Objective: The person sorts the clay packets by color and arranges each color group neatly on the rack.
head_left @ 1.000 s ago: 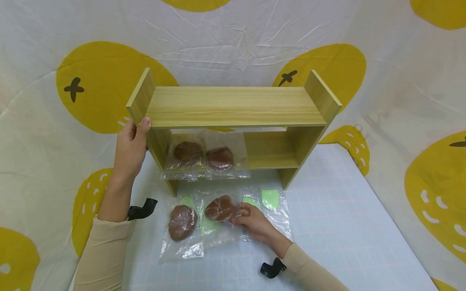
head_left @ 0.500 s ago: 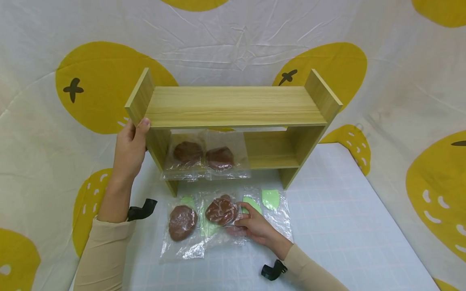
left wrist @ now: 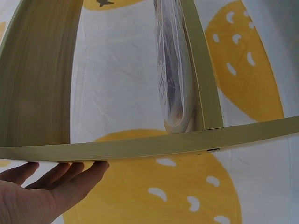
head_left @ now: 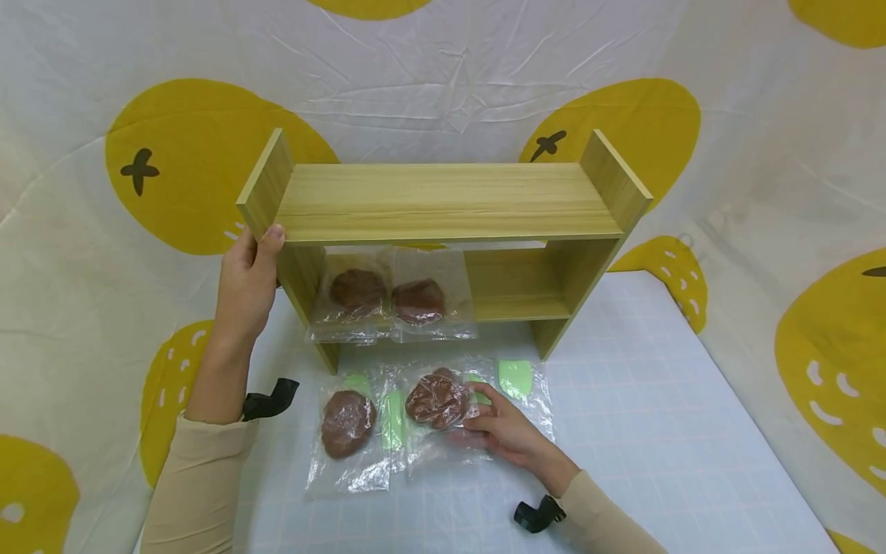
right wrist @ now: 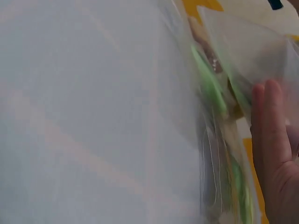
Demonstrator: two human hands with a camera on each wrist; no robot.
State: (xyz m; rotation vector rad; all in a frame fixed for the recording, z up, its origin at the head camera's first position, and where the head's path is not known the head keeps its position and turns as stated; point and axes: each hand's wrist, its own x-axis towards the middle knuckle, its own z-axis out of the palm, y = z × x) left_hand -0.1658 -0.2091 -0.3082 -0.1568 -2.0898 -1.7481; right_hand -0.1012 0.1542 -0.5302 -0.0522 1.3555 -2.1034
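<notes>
My left hand point(head_left: 251, 281) rests against the left side panel of a wooden shelf unit point(head_left: 450, 201). In the left wrist view its fingers point(left wrist: 86, 179) lie along the panel's outer face. My right hand point(head_left: 515, 431) pinches the right side of a clear plastic bag point(head_left: 443, 454) containing a flat brown lump point(head_left: 438, 398). This bag lies over other bags with light green pieces. Left of it lies another clear bag point(head_left: 346, 477) with a brown oval point(head_left: 348, 423). Part of the held bag shows beside my fingers point(right wrist: 275, 126) in the right wrist view, its contents blurred.
Two clear bags point(head_left: 457, 331) with dark brown lumps stand side by side on the left of the middle shelf point(head_left: 515, 288). A bag with a light green piece point(head_left: 515, 378) lies right of the held bag. A yellow-patterned cloth point(head_left: 443, 69) hangs behind.
My right hand has shifted right, sliding the bag with the brown lump along and exposing more of a green piece on its left. The left hand stays in place.
</notes>
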